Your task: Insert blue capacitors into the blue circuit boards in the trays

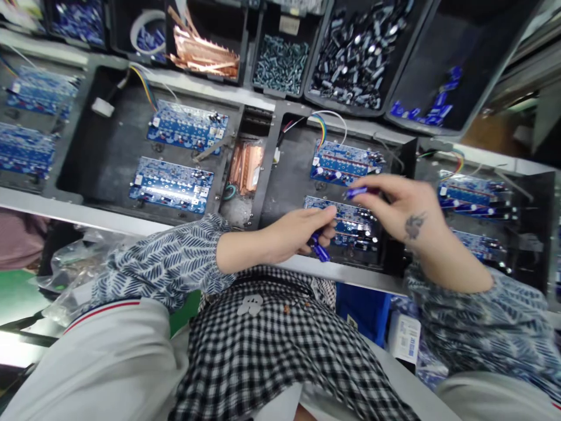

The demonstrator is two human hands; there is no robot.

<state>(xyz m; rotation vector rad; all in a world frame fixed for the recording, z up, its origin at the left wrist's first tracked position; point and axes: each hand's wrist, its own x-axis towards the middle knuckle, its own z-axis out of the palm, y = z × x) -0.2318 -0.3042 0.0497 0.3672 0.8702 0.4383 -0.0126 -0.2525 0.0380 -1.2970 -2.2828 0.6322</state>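
Observation:
My left hand (309,231) is curled around several blue capacitors (321,251), which poke out below its fingers. Between the thumb and fingers of my right hand (401,207) is a single blue capacitor (357,192), lying almost level. That hand hovers over the gap between the upper circuit board (348,159) and the lower circuit board (357,228). Blue cylindrical parts sit along the upper board's lower edge. My left hand covers part of the lower board's near left side. Both boards lie in a dark tray (284,187).
Bins along the back hold copper strips (205,52), small screws (280,64), metallic cylindrical parts (359,52) and loose blue capacitors (433,111). Another tray with circuit boards (173,182) lies left, and more boards (475,196) lie right. Coloured wires (323,126) rise behind the upper board.

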